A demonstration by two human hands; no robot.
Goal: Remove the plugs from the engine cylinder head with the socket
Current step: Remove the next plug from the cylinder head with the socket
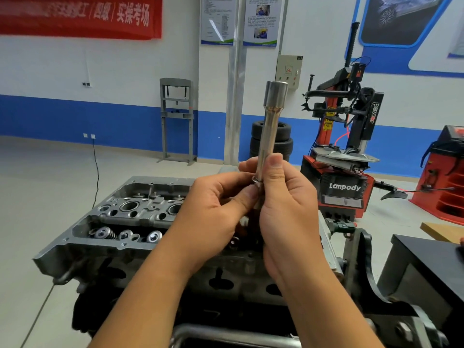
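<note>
The long steel deep socket (270,126) is held upright above the grey cast-metal cylinder head (120,222), between 2 hands: left hand (213,217), right hand (288,212).

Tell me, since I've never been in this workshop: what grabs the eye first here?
Dead centre, both hands hold a long metal spark plug socket upright: the right hand grips its lower shaft, while the left hand pinches at its bottom end. Below them lies the bare engine cylinder head, valve springs exposed. At right stands a red and black tyre changer.
</note>
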